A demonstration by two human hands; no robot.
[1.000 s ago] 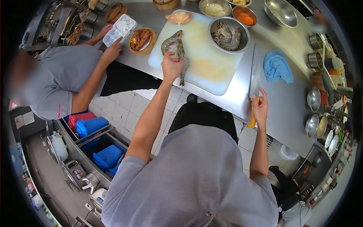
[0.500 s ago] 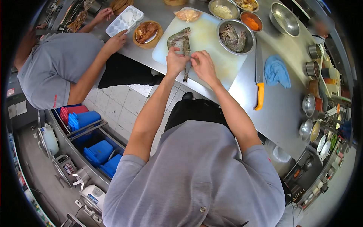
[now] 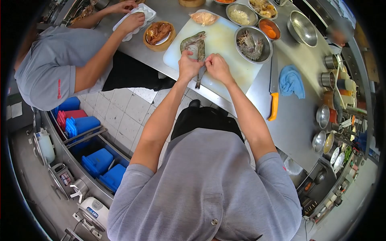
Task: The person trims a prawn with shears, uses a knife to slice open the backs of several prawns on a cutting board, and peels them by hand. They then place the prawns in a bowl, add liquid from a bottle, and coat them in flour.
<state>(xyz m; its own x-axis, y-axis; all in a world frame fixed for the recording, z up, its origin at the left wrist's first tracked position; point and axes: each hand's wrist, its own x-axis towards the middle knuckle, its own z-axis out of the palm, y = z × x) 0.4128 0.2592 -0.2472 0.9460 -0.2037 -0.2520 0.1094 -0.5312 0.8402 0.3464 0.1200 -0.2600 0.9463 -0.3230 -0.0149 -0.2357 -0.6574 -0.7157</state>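
A large grey-green prawn (image 3: pixel 200 43) lies on the white cutting board (image 3: pixel 237 82), its tail end hanging toward the board's near edge. My left hand (image 3: pixel 189 67) is closed on the prawn's body, thumb and fingers pressed to it. Close beside it, my right hand (image 3: pixel 218 67) is pinched shut against the prawn's right side; whatever is between its fingertips is too small to make out. Past my right hand, a steel bowl (image 3: pixel 268 56) holds several more prawns (image 3: pixel 250 45). A bag of pale orange food (image 3: pixel 203 17) sits at the board's far edge.
Right of the board lie a knife with a yellow handle (image 3: pixel 273 107) and a blue cloth (image 3: pixel 292 81). A basket of browned meat (image 3: pixel 158 33) stands to the left. There, a co-worker's hands (image 3: pixel 132 20) are over a white tray (image 3: pixel 149 15). Bowls of ingredients line the back.
My hands stay at the prawn, with the right fingertips slightly shifted along its side. The co-worker's hands have moved in over the white tray. The whole view has turned a little.
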